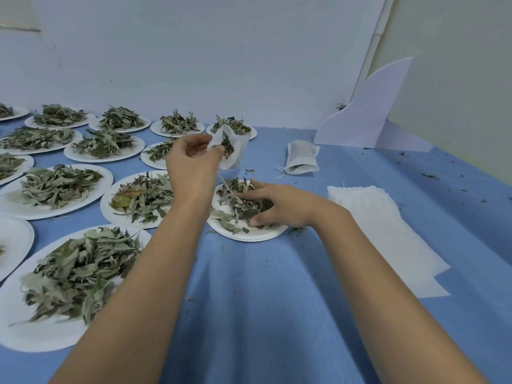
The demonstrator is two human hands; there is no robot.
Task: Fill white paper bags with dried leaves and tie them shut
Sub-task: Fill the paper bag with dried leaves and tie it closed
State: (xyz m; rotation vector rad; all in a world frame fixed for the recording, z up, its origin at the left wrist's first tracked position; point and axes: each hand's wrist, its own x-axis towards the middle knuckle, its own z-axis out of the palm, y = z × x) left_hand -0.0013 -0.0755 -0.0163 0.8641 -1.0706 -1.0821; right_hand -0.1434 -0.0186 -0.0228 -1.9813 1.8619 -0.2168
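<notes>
- Over 10 white plates (41, 336) fill the left part of the blue cloth (263, 300), in rows running back toward the wall. Each carries a heap of dried leaves (80, 270).
- The left hand (191, 162) is raised above the plates, palm turned toward the camera. Its thumb and fingertips are pinched together on the rim of 1 white paper bag (238, 159).
- That bag hangs in the air from the pinch, its mouth pulled open toward the hand. A few dark leaves show inside it.
- Just below the bag, a further plate (249, 235) sits near the middle of the cloth. It appears to rest on a stack of others, and it holds loose leaves (235, 206).
- The right hand (282, 206) lies on this plate, palm down. Its fingers are half curled, thumb on the near side and the other fingers on the far side, closing round a clump of the loose leaves.
- Behind the right hand, 1 filled bag (302, 159) lies on its side on the cloth, well apart from the plate, with its drawstring (280, 173) trailing to the left.
- To the right of the right wrist, a flat pile of empty bags (388, 234) lies on the cloth.
- A white stand (371, 115) is upright at the far right, behind the filled bag.
- Small leaf crumbs (429, 176) are scattered over the cloth on the right.
</notes>
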